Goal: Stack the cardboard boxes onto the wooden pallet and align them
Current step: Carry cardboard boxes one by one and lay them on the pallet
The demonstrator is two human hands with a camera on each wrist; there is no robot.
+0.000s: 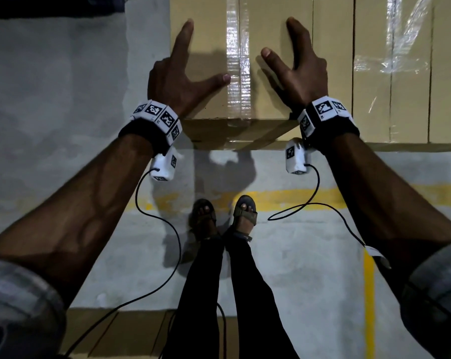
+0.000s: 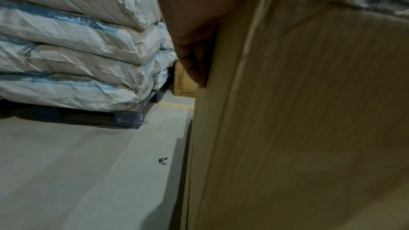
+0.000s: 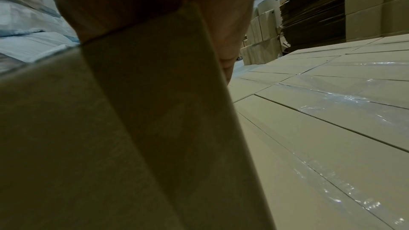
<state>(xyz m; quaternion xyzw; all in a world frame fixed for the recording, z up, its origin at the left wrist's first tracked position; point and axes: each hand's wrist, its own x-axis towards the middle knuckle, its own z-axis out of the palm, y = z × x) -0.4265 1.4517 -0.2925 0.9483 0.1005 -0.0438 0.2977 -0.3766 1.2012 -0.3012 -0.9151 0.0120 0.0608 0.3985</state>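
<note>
I see my left hand [image 1: 179, 81] lying flat on top of the cardboard box [image 1: 211, 73], forefinger stretched along its left edge and thumb spread toward the clear tape [image 1: 238, 63] that runs down the middle seam, grasping nothing; my right hand [image 1: 300, 71] lies the same way on the other side of that tape, fingers straight, thumb angled inward, released and only pressing on the lid; from the left wrist view the fingers [image 2: 194, 55] lie against the box's upper corner, with its side falling straight toward the floor [image 2: 88, 163]; the box sits at the near left corner of a level layer of like boxes [image 1: 400, 73], its right side touching the neighbour, and some of those tops carry loose plastic film [image 1: 390, 63]; the pallet beneath is hidden, so I cannot tell how the stack sits on it; both wrists wear marker bands with cables trailing down; below the stack's edge stand my sandalled feet [image 1: 221, 213] on grey concrete crossed by a yellow line [image 1: 284, 196]; off to the left, white sacks [image 2: 73, 50] are heaped on a dark pallet [image 2: 130, 116], a printed carton [image 2: 184, 83] behind them; to the right, flattened cardboard [image 3: 309, 15] is piled beside more cartons.
</note>
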